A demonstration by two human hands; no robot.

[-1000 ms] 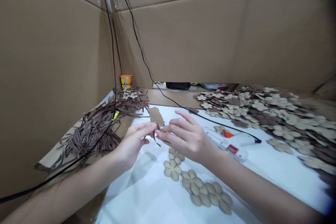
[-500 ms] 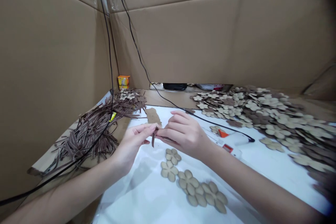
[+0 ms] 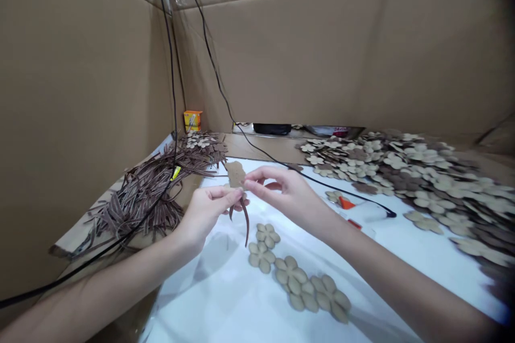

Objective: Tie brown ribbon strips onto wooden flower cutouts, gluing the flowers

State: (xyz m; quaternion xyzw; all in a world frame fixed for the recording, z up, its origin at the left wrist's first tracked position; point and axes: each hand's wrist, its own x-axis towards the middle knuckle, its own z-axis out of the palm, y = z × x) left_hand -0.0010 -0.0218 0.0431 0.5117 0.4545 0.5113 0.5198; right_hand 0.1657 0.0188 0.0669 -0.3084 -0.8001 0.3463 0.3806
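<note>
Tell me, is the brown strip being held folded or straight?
Folded: left hand pinches the strip at its bend, two ends dangling.

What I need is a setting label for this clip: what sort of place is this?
Probably a small craft piecework bench, walled with cardboard: heaps of cut flower shapes, a pile of brown strips, and a glue gun on the white tabletop.

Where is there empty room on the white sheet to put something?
Bare white sheet lies between the left arm and the row of paper flowers, and between the glue gun and the big flower pile. That pile and the strip pile are crowded. The left hand and right hand pinch a brown strip.
</note>
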